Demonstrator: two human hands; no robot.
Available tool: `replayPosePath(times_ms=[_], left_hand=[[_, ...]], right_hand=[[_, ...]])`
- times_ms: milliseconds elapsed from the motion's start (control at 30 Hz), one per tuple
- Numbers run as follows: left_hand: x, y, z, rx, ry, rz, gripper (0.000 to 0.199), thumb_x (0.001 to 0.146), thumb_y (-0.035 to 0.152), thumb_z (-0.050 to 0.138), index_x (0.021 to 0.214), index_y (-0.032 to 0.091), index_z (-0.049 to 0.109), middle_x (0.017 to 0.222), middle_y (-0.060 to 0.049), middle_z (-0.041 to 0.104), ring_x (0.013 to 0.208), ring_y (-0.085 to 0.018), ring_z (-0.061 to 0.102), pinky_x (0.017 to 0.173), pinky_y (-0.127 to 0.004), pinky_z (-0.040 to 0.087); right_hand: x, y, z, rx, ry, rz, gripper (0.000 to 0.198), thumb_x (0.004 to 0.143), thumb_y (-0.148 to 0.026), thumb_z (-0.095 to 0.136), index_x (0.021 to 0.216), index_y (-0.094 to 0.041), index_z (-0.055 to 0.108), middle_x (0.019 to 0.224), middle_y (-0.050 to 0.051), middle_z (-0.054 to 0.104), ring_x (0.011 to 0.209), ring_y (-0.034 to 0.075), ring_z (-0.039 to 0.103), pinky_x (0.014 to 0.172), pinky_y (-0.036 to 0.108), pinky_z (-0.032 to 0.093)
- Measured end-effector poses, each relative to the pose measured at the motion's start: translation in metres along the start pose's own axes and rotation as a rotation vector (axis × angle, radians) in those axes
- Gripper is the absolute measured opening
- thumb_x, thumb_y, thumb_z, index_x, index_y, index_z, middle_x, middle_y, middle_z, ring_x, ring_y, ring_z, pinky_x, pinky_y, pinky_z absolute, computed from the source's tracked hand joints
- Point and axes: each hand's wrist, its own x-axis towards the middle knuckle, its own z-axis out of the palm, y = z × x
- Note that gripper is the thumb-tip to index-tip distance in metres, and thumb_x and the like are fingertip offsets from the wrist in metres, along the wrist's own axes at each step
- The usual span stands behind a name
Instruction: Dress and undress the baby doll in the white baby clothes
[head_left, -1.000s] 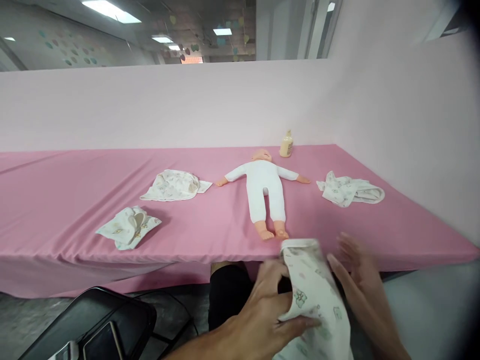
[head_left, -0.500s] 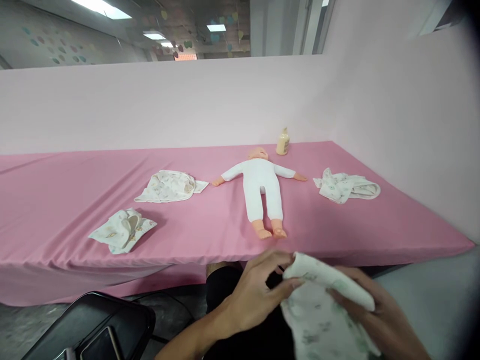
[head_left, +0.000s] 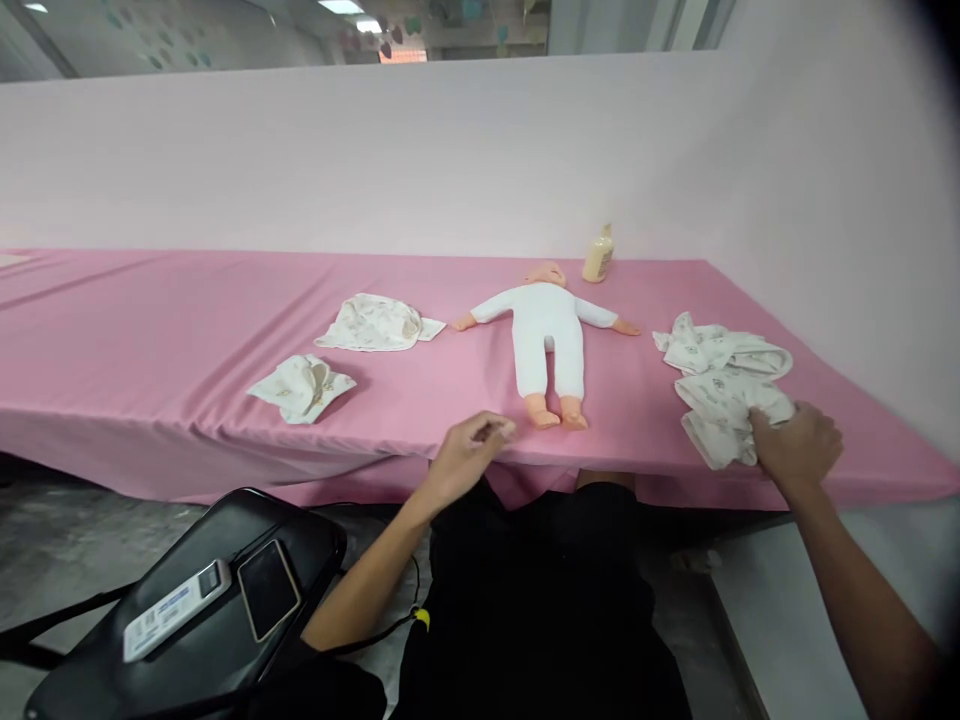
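Currently in your right hand [head_left: 799,440]: the near printed cloth [head_left: 716,405], gripped at its right end and lying bunched on the right part of the pink-covered counter [head_left: 450,390].
Your left hand [head_left: 474,452]: fingers half-curled and empty, over the front edge, just beside the doll's feet.
Directly behind the gripped cloth: a second printed cloth [head_left: 727,352], crumpled, its front side meeting the near one; treat the two as adjoining.
Doll [head_left: 549,330]: on its back between your hands, in a white suit, arms spread, feet toward you.
Pump bottle [head_left: 598,258]: upright near the back wall [head_left: 375,160], just right of the doll's head.
Left of the doll: a flat cloth [head_left: 371,322], its tip close to the doll's hand, and a folded cloth [head_left: 298,388] nearer you.
Black chair [head_left: 247,525]: at your left, below the counter, bearing a phone [head_left: 268,590] and a white device [head_left: 174,612].
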Motion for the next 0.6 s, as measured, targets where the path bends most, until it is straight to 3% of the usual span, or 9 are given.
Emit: replayPosePath(times_ms=[133,233,367,467,533,600], left_hand=[[0.042,-0.030,-0.053,0.344,0.388,0.036,0.028,0.097,0.038,0.052,0.103,0.016,0.067,0.107,-0.008,0.070,0.097,-0.020,0.063,0.089,-0.031,0.048],[0.080,-0.060,-0.086,0.595,0.589,-0.002,0.029,0.098,0.030,0.047,0.118,0.013,0.061,0.124,-0.016,0.061,0.116,-0.026,0.056,0.102,-0.037,0.042],[0.124,-0.087,-0.115,0.794,0.624,-0.148,0.049,0.093,0.026,0.055,0.138,0.009,0.048,0.145,-0.024,0.042,0.133,-0.036,0.043,0.110,-0.047,0.034],[0.148,-0.095,-0.133,0.909,0.679,-0.179,0.067,0.089,0.024,0.058,0.150,0.010,0.034,0.159,-0.025,0.024,0.143,-0.041,0.028,0.113,-0.051,0.028],[0.158,-0.098,-0.144,0.943,0.688,-0.214,0.068,0.090,0.024,0.057,0.152,0.009,0.033,0.158,-0.027,0.027,0.144,-0.043,0.027,0.113,-0.054,0.027],[0.165,-0.100,-0.152,0.949,0.659,-0.276,0.057,0.092,0.026,0.054,0.144,0.005,0.044,0.148,-0.031,0.040,0.138,-0.044,0.036,0.110,-0.056,0.028]], right_hand=[[-0.002,0.008,0.013,-0.023,0.048,0.157,0.073,0.075,-0.043,0.071,0.133,0.000,0.060,0.128,0.037,0.058,0.119,0.047,0.053,0.087,0.052,0.034],[-0.001,0.009,0.013,0.040,0.070,0.176,0.069,0.075,-0.040,0.070,0.133,-0.003,0.060,0.129,0.035,0.058,0.119,0.044,0.052,0.088,0.051,0.032],[0.000,0.012,0.013,0.034,0.032,0.160,0.069,0.079,-0.047,0.066,0.132,-0.002,0.061,0.127,0.035,0.058,0.116,0.044,0.053,0.086,0.050,0.033],[0.001,0.013,0.013,0.026,0.022,0.156,0.069,0.080,-0.049,0.064,0.130,-0.003,0.062,0.125,0.035,0.059,0.113,0.044,0.054,0.085,0.050,0.033],[0.001,0.013,0.013,0.029,0.026,0.164,0.067,0.079,-0.049,0.064,0.129,-0.004,0.062,0.122,0.033,0.060,0.111,0.043,0.054,0.084,0.050,0.033],[0.000,0.013,0.013,0.028,0.026,0.160,0.066,0.079,-0.048,0.063,0.128,-0.004,0.062,0.119,0.032,0.060,0.109,0.043,0.054,0.083,0.050,0.033]])
